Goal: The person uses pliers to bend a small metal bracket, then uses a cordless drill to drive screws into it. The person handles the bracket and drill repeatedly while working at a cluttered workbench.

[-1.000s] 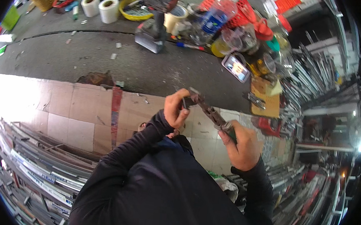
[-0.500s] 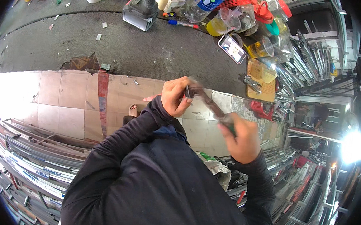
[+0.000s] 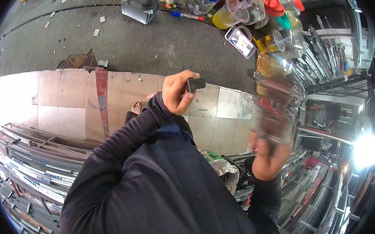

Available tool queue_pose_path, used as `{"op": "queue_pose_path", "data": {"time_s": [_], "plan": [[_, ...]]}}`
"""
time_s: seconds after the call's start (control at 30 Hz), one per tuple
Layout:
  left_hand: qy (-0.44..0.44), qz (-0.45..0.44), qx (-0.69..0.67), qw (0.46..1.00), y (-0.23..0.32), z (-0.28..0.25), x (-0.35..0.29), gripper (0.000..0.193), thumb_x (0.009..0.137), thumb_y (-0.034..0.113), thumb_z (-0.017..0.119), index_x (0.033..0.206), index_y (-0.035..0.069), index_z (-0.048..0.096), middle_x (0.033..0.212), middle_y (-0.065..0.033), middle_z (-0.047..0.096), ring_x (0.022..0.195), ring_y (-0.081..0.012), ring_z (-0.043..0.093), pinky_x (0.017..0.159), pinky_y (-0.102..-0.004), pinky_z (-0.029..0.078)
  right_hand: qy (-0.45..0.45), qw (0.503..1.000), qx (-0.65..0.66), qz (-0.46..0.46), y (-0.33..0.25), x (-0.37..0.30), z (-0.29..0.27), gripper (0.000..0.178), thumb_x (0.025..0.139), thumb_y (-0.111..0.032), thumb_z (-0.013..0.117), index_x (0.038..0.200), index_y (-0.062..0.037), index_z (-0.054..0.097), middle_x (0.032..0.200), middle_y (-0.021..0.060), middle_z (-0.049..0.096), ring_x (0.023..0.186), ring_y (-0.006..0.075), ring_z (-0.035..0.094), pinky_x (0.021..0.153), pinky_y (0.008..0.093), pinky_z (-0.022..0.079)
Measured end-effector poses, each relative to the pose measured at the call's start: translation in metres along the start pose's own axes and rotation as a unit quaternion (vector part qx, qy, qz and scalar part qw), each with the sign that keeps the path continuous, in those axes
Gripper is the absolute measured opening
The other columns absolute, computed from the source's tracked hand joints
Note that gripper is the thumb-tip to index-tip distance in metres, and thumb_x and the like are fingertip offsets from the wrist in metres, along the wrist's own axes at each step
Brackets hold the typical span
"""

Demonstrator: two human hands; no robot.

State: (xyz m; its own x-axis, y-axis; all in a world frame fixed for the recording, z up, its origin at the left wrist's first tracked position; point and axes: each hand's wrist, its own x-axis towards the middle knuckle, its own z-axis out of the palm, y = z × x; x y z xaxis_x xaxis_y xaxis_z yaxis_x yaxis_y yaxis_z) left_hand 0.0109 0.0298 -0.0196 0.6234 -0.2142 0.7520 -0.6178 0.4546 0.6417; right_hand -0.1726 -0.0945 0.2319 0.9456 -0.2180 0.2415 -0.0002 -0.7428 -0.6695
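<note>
My left hand (image 3: 175, 92) is closed on a short black block-like piece (image 3: 195, 85), whose squared end sticks out past the fingers to the right. It is held up between my body and the dark bench top. Well to the right, my right hand (image 3: 270, 155) grips what looks like a hammer (image 3: 274, 125), brown and heavily smeared by motion. The tool points up and away from the hand, its head blurred over the wooden board's edge. Hammer and black piece are apart.
The dark bench (image 3: 157, 45) carries a phone (image 3: 239, 41), a blue-and-red marker (image 3: 187, 16), a grey-black power tool (image 3: 139, 7) and plastic bottles and cups (image 3: 229, 15). A wooden board (image 3: 269, 64) lies right. Metal profiles (image 3: 32, 162) are stacked left and right behind the tiled floor (image 3: 73, 96).
The hammer has swung away from the black piece, up and to the right, with my right hand. My left hand has shifted slightly left and up, and more of the black piece shows.
</note>
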Motion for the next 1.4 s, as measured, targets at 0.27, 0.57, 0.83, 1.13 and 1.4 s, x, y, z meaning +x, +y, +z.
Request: {"op": "queue_pose_path", "data": {"time_s": [0.27,0.57,0.83,1.13,1.4], "plan": [[-0.026,0.029,-0.008,0.999,-0.004,-0.003,0.004,0.042,0.099,0.021,0.07,0.131,-0.003,0.061,0.091,-0.0157,0.066,0.062,-0.0272,0.061,0.06,-0.0391,0.052,-0.085,0.984,-0.153,-0.034,-0.015,0.008,-0.003,0.023,0.098,-0.018,0.079,0.111,0.0002,0.072,0.084,0.0127,0.074,0.072,0.0334,0.075,0.067,0.0419,0.056],[-0.02,0.046,-0.003,0.999,0.0,-0.005,0.001,0.043,0.101,0.023,0.069,0.134,-0.003,0.059,0.091,-0.0168,0.066,0.064,-0.0296,0.063,0.061,-0.0412,0.053,-0.065,0.987,-0.144,0.041,0.0,-0.004,0.011,0.026,0.104,-0.02,0.074,0.115,0.003,0.071,0.081,0.0155,0.072,0.069,0.0378,0.072,0.067,0.0432,0.054],[-0.031,0.019,-0.005,0.999,0.002,-0.006,-0.003,0.041,0.105,0.028,0.066,0.132,-0.003,0.06,0.095,-0.0191,0.069,0.066,-0.0313,0.065,0.064,-0.0409,0.054,-0.106,0.978,-0.177,0.033,-0.001,-0.012,0.013,0.021,0.106,-0.019,0.072,0.11,0.0008,0.067,0.078,0.0157,0.068,0.066,0.0342,0.069,0.061,0.0433,0.05],[-0.029,0.026,0.001,0.999,0.003,-0.002,-0.001,0.042,0.105,0.028,0.065,0.134,-0.002,0.058,0.102,-0.022,0.073,0.069,-0.0339,0.068,0.066,-0.0425,0.057,-0.106,0.979,-0.145,0.093,-0.001,-0.004,0.012,0.024,0.106,-0.021,0.074,0.111,0.0013,0.067,0.078,0.0145,0.072,0.069,0.0301,0.075,0.062,0.0417,0.054],[-0.054,0.02,-0.012,0.998,0.005,-0.001,-0.001,0.043,0.107,0.03,0.065,0.135,-0.002,0.058,0.095,-0.0178,0.07,0.065,-0.0309,0.064,0.063,-0.0414,0.055,-0.118,0.977,-0.174,0.049,-0.003,-0.011,0.011,0.029,0.105,-0.024,0.075,0.116,0.0022,0.07,0.077,0.0143,0.07,0.072,0.0307,0.075,0.066,0.0419,0.056]]}}
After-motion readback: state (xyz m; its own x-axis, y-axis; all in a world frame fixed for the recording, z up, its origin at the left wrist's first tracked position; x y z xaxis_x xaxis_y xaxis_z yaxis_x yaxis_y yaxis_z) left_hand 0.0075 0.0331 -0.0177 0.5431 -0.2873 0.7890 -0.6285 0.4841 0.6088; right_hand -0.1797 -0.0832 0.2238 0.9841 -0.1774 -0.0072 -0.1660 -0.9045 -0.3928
